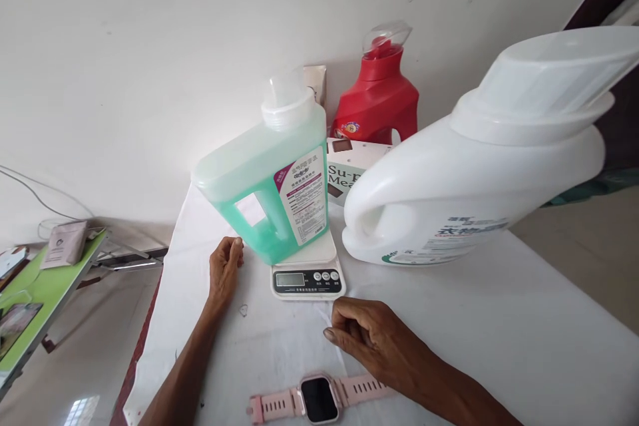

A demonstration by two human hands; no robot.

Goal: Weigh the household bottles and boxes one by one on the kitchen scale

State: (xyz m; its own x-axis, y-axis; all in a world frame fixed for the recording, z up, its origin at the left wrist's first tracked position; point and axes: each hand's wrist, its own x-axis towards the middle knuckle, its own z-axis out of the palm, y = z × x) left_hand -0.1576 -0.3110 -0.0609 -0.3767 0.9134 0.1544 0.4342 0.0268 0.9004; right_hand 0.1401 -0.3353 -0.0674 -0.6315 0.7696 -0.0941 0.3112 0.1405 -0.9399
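A translucent jug of green liquid (264, 226) with a clear cap stands upright on a white digital kitchen scale (309, 283). No figures can be read on the scale's grey display. Just left of the jug, my left hand (226, 269) rests on the cloth, its fingers curled into a loose fist. My right hand (372, 339) lies in front of the scale's right corner with bent fingers, and nothing shows in it. Under its wrist passes the strap of a pink smartwatch (319, 398) with a dark screen. A large white detergent bottle (424, 206) stands right of the scale.
Behind the scale is a printed box (339, 176), and at the wall stands a red detergent jug (378, 96). A white cloth (479, 333) covers the table. At the left, a green table (64, 286) carries a beige pouch (64, 244), with cables behind.
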